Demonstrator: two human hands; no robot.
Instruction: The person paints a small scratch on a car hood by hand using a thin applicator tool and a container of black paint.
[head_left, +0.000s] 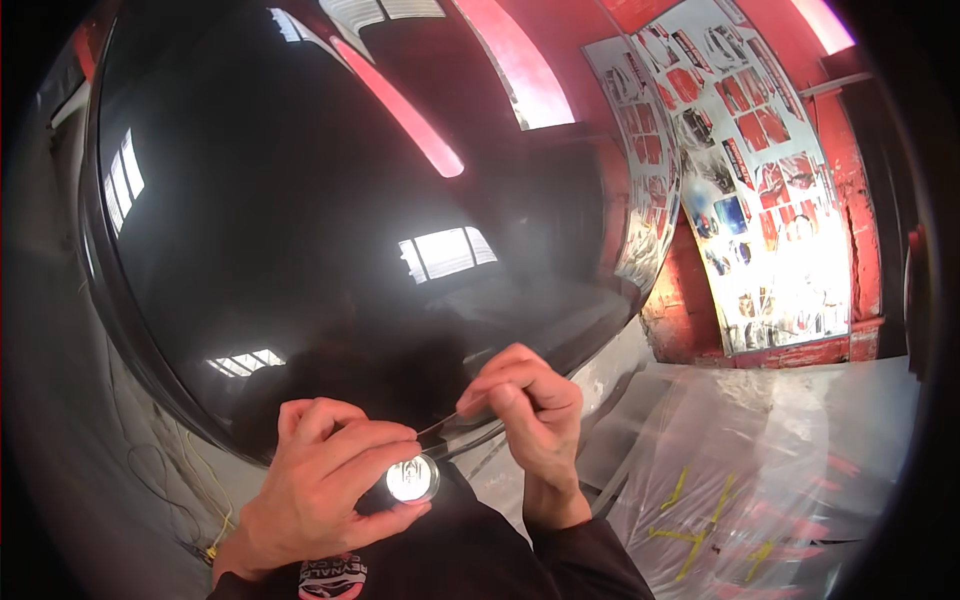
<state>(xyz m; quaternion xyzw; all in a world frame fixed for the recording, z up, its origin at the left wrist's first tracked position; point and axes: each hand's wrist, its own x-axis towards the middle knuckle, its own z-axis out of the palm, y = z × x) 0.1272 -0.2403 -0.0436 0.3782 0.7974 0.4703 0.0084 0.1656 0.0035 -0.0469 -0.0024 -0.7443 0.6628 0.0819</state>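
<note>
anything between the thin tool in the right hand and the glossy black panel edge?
Nothing visible. The right hand pinches the thin tool, its tip right by the black panel edge. The left hand holds a small lit torch just below.

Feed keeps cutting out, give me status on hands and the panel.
Left hand holds small round shiny tin. Right hand pinches thin stick at glossy black curved panel. Nothing in the way.

My left hand (320, 480) grips a small round silver tin (412, 478), shining white. The glossy curved black car panel (300, 230) mirrors pink-red stripes. Red wall (860, 200), multicoloured poster board (760, 180), yellow tape marks (700, 530) on clear sheeting.
</note>
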